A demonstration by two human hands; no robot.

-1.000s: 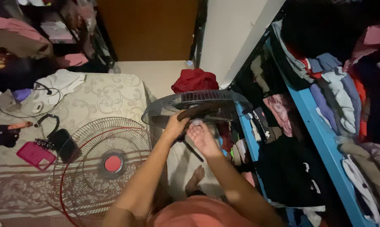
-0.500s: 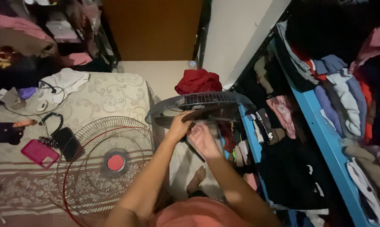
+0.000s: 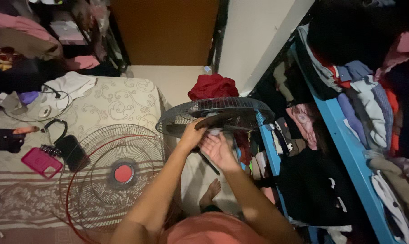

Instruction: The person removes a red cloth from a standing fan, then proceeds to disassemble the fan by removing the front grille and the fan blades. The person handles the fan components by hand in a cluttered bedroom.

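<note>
Dark plastic is under my fingers: my left hand (image 3: 192, 134) is curled around a fan blade (image 3: 222, 119) and holds it tight. The blade sits inside the fan (image 3: 216, 113), which stands in front of me between the bed (image 3: 123, 101) and the blue shelf (image 3: 344, 135). My right hand (image 3: 218, 149) is open, palm up, just under the middle of the fan, with a small pale thing (image 3: 215, 132) at my fingertips. I cannot tell what it is. A wire grille (image 3: 116, 174) with a red middle lies flat on the bed, beside a pink phone (image 3: 42, 161). A red cloth (image 3: 212, 86) lies behind the fan.
</note>
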